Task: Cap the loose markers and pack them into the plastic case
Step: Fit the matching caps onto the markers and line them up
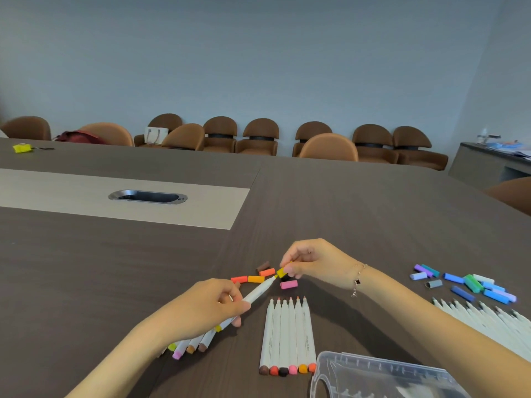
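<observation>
Above the surface [373,214], my right hand [311,261] pinches a yellow cap [281,272] at the tip of the marker [255,295] gripped in my left hand [214,304], and I judge a skewed push risks jamming it or scattering the loose caps [255,278] beneath, with the plastic case [382,374] waiting near my right forearm.

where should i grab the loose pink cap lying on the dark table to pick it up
Pinch the short pink plastic cap across its round sides, coming straight down from above. It lies flat with its long axis left to right, clear of the neighbouring black cap, so fingers fit at its near and far sides.
</observation>
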The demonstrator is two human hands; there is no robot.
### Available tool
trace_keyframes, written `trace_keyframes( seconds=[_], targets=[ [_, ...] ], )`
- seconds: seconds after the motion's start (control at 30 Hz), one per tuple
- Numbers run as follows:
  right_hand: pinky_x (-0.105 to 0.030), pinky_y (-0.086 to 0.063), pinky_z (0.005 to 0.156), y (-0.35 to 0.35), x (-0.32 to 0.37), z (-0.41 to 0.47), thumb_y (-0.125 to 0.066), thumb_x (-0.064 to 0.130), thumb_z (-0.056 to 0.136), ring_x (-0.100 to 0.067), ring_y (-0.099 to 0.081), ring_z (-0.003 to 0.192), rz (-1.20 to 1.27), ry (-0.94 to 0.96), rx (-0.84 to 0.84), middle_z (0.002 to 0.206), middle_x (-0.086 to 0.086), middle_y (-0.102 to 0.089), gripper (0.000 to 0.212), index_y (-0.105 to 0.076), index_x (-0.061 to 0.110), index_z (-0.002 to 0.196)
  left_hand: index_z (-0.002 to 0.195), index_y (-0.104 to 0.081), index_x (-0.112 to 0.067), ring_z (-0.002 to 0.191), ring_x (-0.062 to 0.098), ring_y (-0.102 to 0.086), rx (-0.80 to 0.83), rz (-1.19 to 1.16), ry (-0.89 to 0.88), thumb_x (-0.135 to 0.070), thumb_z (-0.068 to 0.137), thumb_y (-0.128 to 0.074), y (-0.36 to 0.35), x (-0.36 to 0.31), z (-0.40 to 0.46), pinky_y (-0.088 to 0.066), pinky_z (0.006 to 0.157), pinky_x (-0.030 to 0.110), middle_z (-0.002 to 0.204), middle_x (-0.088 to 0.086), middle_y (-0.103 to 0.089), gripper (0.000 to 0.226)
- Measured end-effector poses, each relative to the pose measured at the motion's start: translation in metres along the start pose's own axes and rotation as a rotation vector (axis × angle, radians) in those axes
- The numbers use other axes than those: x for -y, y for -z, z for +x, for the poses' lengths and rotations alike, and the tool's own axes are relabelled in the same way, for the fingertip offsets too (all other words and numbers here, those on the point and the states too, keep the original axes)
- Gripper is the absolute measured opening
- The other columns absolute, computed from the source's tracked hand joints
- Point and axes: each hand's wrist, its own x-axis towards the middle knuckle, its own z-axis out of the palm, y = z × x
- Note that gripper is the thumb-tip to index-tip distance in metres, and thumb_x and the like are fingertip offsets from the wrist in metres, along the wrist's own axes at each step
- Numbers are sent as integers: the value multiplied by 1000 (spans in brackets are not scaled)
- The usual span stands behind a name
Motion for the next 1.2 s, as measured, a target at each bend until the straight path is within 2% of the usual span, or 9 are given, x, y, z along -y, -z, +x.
trace_keyframes(
  seconds=[0.1,0.4,0.5,0.63,0.8,0.9,0.97,1.07,1.2],
  targets=[
    [-19,-55,77,-4,0,0,-65,16,86,-9,-64,79,-32,-4,1,84,6,-67,7,-69,21,86,90,-68,-23,80,-1,-59,12,-20,-12,-43,91,-55,0,-1,0,-45,91,27,80,-11,-63,24],
    [-17,-54,73,-9,2,-4,-64,13,86,-7,-66,70,135,-23,65,74,13,-70,10,-72,17,90,96,-71,-30,51,1,-42,70,-94,-75,-35,97,-47,0,-9,-3,-33,51,13,76,-11,-68,25],
    [-16,-54,70,-13,3,-2,-64,13,86,-7,-64,66,135,-3,60,71,10,-70,10,-73,17,90,96,-72,-29,49,0,-42,40,-71,-70,-32,98,-47,0,-11,-4,-32,51,12,69,-14,-67,25],
    [-26,-58,76,-13,5,4,-65,14,86,-20,-65,73,145,47,42,83,-10,-72,12,-74,21,86,96,-72,-27,56,7,-40,44,-83,-43,-31,98,-48,2,-11,-4,-33,51,14,69,-13,-67,25],
    [-20,-55,78,-12,-9,8,-61,24,89,-10,-65,83,-41,-48,183,92,5,-68,19,-71,17,104,89,-71,-18,47,6,-45,110,35,87,-37,96,-48,-15,-11,-1,-42,59,16,75,-5,-71,31],
    [-22,-48,90,-4,-25,12,-54,35,92,-7,-57,102,-227,-71,42,105,15,-60,23,-66,27,111,79,-63,-13,50,5,-64,77,263,183,-42,92,-51,-26,-7,0,-50,77,15,62,-2,-65,34],
    [-23,-46,94,2,-32,12,-52,33,94,-5,-55,104,-247,-82,-76,104,16,-59,20,-66,28,108,73,-57,-16,57,7,-68,29,349,218,-49,91,-50,-28,-4,0,-51,72,14,61,0,-64,37],
    [-19,-45,91,4,-39,13,-52,27,95,-5,-54,100,-361,-99,-74,103,13,-56,20,-68,26,106,67,-51,-19,52,7,-62,21,477,258,-54,90,-48,-28,-5,-2,-46,57,10,58,-5,-56,42],
    [-14,-41,89,-2,-45,22,-52,22,95,-8,-53,105,-515,-102,-43,115,5,-55,20,-67,25,108,60,-43,-20,54,7,-46,-113,566,161,-59,90,-45,-31,-12,-5,-50,75,18,57,-7,-43,48]
  ],
)
